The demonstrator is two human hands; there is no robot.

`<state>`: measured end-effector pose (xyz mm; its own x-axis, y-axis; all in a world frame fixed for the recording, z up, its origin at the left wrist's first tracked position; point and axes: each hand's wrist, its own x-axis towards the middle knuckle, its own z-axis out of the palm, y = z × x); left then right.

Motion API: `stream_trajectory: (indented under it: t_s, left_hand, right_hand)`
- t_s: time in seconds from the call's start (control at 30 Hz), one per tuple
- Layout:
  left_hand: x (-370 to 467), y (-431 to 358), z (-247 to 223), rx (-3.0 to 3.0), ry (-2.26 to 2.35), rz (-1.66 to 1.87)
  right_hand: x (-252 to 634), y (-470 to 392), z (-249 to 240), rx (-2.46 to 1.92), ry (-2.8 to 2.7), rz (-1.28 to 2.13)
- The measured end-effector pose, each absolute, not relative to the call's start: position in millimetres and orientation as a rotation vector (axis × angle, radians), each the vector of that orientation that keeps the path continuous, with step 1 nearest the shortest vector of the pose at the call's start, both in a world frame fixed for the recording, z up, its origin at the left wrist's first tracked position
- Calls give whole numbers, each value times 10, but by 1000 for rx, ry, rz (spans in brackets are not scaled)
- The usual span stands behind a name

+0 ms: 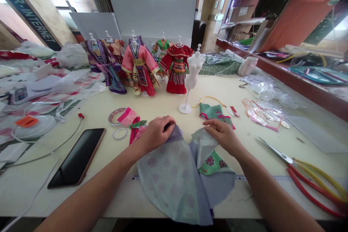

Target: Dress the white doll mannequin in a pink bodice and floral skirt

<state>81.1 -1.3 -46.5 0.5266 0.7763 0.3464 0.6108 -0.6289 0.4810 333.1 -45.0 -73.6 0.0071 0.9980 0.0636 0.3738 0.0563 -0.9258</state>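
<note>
A pale blue-green fabric piece (171, 177) with a curved lower edge and faint spots lies at the table's front edge. My left hand (159, 132) pinches its upper left corner, and something dark shows between thumb and fingers. On the right, my right hand (221, 134) has its fingers closed on the upper edge of the same fabric. Below that hand a flap is folded over, showing a green side with dark pink flowers (213, 163). Beyond my right hand rests a green and pink cloth piece (214, 112). A ruler (272, 178) lies partly under the fabric.
A bare white mannequin (194, 69) stands behind, beside several dressed ones. Scissors (290, 161) with red and yellow handles lie at right. A black phone (77, 157), tape rolls (120, 133) and pink scraps (127, 116) are at left. Plastic bags (263, 90) sit at back right.
</note>
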Motion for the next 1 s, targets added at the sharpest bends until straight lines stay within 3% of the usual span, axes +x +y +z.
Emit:
stream_trajectory:
  t_s: [0.3,0.53,0.63,0.73,1.0]
  left_hand:
    - [785,141,-319,2710,1096,790]
    - [827,92,659,3279,1274,1122]
    - [751,-253,897,3440,1299,1269]
    - [711,-661,705,3483,1211,1170]
    - [899,-1213,-586,3068,1042,515]
  right_hand:
    - [3380,-394,-568,-1477,-1572,841]
    - [3197,-426,491,-1397,-1849,33]
    - [3075,-672,679,-1321,-1959,-324]
    - [2993,-968,442,-1294,-2155,-476]
    - [2844,-1390,-548,-1354,-2702,-69]
